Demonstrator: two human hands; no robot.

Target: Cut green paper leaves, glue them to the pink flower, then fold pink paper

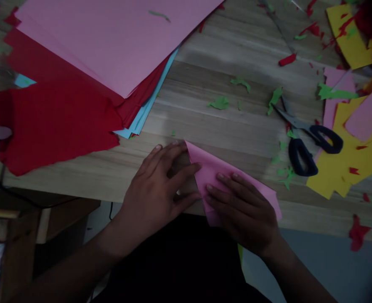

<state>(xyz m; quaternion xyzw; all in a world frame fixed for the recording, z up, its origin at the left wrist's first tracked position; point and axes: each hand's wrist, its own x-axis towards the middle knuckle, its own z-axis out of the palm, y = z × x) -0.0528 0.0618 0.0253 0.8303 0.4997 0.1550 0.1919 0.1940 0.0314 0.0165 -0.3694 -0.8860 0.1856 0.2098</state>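
Note:
A folded sheet of pink paper (227, 170) lies at the table's near edge, directly in front of me. My right hand (249, 210) rests flat over its lower right part, fingers stretched out and pressing on the surface. At the left edge of the paper is my left hand (157, 185), its fingers spread; the thumb and a fingertip touch the paper while the other fingertips reach its upper left corner. The paper's bottom part is partly hidden beneath my right hand.
Scissors with dark handles (302, 126) lie spread on the right, beside yellow paper pieces (346, 155) and pink offcuts. Green scraps (220, 102) dot the wooden table (198, 84). Stacked pink sheets (110, 38) and a crumpled red sheet (59, 122) occupy the left.

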